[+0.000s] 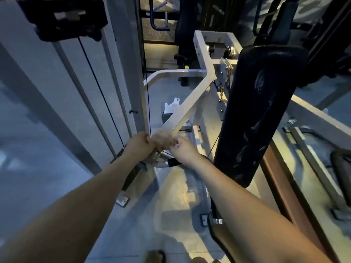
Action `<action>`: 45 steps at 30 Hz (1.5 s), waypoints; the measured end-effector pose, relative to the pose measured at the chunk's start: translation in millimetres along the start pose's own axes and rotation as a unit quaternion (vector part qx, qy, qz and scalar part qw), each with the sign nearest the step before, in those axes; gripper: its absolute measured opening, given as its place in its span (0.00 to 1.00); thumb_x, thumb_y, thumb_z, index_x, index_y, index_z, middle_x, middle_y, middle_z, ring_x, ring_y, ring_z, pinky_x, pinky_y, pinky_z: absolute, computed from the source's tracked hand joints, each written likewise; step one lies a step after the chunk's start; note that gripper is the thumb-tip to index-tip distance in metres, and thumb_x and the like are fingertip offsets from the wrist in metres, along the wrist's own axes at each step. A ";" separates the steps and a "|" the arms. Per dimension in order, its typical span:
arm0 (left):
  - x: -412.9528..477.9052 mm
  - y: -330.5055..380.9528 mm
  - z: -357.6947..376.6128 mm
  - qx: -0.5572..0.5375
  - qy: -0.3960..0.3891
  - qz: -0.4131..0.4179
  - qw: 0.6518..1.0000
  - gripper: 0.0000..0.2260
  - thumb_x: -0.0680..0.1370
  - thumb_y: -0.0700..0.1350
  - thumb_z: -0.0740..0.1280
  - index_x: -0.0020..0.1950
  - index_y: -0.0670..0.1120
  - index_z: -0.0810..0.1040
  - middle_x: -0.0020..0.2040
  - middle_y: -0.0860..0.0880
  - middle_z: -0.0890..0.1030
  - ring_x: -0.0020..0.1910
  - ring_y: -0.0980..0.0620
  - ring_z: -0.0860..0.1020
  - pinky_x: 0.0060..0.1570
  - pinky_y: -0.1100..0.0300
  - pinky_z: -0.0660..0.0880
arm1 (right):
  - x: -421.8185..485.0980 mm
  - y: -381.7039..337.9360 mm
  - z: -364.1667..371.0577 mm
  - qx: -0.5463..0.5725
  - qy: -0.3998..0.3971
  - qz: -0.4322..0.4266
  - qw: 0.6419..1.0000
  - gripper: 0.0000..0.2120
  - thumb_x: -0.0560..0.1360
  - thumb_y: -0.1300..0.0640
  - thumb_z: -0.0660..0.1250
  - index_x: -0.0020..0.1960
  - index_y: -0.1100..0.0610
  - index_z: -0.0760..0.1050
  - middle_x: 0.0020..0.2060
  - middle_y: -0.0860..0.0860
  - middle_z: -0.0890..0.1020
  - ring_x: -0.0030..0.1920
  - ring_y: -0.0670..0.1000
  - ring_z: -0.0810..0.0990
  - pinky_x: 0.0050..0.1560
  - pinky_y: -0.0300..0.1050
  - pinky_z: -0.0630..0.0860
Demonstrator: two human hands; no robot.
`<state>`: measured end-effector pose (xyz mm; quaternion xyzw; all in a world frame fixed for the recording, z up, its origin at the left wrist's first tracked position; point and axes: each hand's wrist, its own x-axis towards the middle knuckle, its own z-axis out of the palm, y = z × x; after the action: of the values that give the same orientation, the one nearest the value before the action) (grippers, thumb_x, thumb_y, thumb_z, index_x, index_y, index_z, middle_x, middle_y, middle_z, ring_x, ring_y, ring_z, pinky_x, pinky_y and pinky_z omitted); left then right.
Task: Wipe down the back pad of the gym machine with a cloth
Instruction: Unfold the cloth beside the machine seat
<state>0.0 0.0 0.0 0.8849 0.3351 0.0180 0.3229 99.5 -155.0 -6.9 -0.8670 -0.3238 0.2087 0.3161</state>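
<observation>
– Grey gym floor [176, 196] fills my head view, with a white metal machine frame [190, 103] slanting across it.
– Where is the pad?
– I see the long black padded back pad [256, 111] standing upright, with streaky marks on its face. Both hands sit just left of its lower half, not touching it.
– And the grip?
– I read the left hand [137, 147] and right hand [183, 150] as both curled onto a pale crumpled cloth [161, 139], blurred, held between them.
</observation>
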 end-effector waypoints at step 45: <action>-167.5 294.7 381.4 -0.394 -0.153 -0.130 0.897 0.10 0.83 0.40 0.63 0.54 0.45 0.85 0.48 0.42 0.85 0.48 0.48 0.84 0.48 0.54 0.82 | -213.0 421.2 -166.7 0.289 -0.041 0.062 0.955 0.11 0.80 0.47 0.71 0.52 0.54 0.74 0.40 0.48 0.80 0.40 0.44 0.80 0.39 0.39 0.76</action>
<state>136.2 -481.8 -98.7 0.6261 0.3586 -0.0296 0.6918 225.0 -620.3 -142.4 -0.7479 -0.2078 0.3476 0.5260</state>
